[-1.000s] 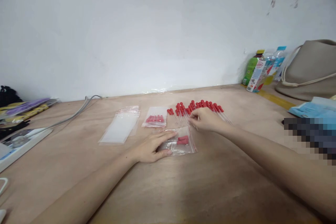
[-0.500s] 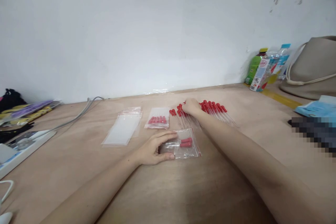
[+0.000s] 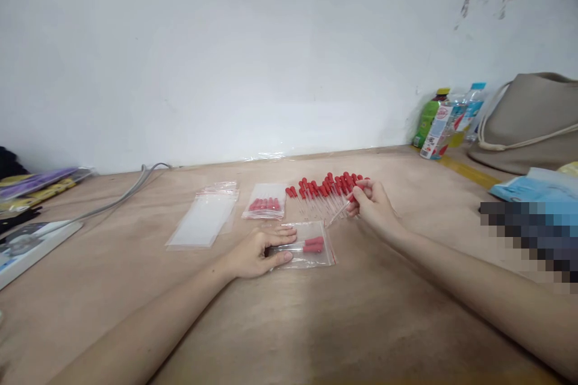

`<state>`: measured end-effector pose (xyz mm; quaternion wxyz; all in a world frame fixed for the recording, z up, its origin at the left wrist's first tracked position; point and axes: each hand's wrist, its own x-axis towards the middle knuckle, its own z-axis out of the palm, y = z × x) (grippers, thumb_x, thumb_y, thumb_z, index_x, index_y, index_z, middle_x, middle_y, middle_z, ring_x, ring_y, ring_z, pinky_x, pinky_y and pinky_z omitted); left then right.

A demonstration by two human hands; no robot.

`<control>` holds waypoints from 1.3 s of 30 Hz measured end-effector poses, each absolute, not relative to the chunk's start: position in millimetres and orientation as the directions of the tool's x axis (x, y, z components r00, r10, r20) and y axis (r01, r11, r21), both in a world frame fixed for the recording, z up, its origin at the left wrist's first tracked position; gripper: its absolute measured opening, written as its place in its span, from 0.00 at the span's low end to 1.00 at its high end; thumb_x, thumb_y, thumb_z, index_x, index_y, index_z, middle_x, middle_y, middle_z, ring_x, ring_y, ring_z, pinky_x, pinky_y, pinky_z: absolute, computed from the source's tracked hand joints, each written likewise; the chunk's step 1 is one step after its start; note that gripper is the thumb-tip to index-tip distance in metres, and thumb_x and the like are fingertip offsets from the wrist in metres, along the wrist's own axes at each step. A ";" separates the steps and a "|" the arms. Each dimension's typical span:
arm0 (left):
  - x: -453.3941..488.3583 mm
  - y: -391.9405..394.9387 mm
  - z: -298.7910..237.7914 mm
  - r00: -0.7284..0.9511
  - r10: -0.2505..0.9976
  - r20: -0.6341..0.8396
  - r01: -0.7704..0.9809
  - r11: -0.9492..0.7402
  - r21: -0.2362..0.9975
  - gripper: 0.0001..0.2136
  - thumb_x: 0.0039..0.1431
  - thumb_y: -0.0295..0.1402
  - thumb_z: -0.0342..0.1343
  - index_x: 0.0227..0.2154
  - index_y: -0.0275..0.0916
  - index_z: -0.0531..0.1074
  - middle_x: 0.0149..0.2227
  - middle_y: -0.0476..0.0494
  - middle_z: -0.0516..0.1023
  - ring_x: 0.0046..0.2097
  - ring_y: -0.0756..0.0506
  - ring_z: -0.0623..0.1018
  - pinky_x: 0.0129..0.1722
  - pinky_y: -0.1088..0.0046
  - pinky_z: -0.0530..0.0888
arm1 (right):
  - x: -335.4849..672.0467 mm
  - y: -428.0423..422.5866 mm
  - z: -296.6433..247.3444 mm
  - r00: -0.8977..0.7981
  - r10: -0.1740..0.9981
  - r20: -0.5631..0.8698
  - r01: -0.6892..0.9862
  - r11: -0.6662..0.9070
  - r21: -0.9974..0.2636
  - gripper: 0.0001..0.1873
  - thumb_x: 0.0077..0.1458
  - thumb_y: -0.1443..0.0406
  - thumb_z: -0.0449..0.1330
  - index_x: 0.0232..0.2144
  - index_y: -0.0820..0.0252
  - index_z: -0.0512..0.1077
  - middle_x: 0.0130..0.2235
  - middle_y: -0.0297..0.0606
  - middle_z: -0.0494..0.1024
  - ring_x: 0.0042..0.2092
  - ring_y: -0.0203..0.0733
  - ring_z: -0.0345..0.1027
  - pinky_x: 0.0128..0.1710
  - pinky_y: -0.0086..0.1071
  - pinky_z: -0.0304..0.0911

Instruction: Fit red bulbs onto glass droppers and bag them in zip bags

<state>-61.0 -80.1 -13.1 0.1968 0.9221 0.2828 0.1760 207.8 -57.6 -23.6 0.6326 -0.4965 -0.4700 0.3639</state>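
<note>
My left hand (image 3: 257, 254) lies across the left end of a clear zip-lock bag (image 3: 311, 260) on the table, thumb and fingers on either side, holding it down. Inside the bag are two glass droppers with red rubber bulbs (image 3: 313, 245). My right hand (image 3: 372, 204) is closed on another dropper (image 3: 342, 212), its glass tube pointing down and left toward the bag's mouth. Just behind lies a spread of several loose red-bulbed droppers (image 3: 325, 189), partly hidden by the right hand. A filled bag of droppers (image 3: 264, 203) lies behind my left hand.
Flat unfilled zip-lock bags (image 3: 203, 219) lie to the left. A grey cable (image 3: 124, 195) runs to a white power strip (image 3: 40, 249). Bottles (image 3: 436, 126), a grey bag (image 3: 528, 123), a blue packet (image 3: 533, 189) and a blurred-out dark object (image 3: 528, 240) stand or lie at right.
My right hand has come from the loose droppers toward me and to the right, now with one dropper in its fingers. My left hand stays on the bag. The view has shifted slightly.
</note>
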 end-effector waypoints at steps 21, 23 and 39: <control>-58.2 -85.6 -9.9 0.786 0.577 0.223 0.466 -0.790 0.399 0.23 0.57 0.38 0.50 0.55 0.42 0.59 0.55 0.42 0.65 0.55 0.43 0.66 0.55 0.61 0.62 | 196.2 -94.2 -30.3 -0.087 0.988 0.126 0.453 0.152 -0.878 0.10 0.42 0.60 0.61 0.24 0.62 0.71 0.21 0.32 0.71 0.23 0.32 0.62 0.22 0.26 0.56; -58.0 -85.0 -10.1 0.786 0.574 0.228 0.465 -0.793 0.395 0.22 0.57 0.38 0.51 0.55 0.42 0.59 0.55 0.42 0.65 0.55 0.43 0.66 0.55 0.61 0.62 | 192.8 -89.5 -32.6 -0.070 0.985 0.158 0.466 0.172 -0.868 0.10 0.42 0.60 0.61 0.24 0.63 0.71 0.24 0.35 0.74 0.25 0.34 0.64 0.24 0.27 0.58; -57.6 -84.5 -9.9 0.800 0.558 0.221 0.450 -0.801 0.395 0.23 0.58 0.38 0.50 0.56 0.42 0.57 0.56 0.42 0.64 0.56 0.43 0.64 0.55 0.61 0.62 | 187.4 -80.6 -22.6 -0.258 0.922 0.289 0.557 0.386 -0.735 0.09 0.48 0.68 0.54 0.28 0.62 0.75 0.28 0.35 0.77 0.30 0.36 0.67 0.30 0.28 0.61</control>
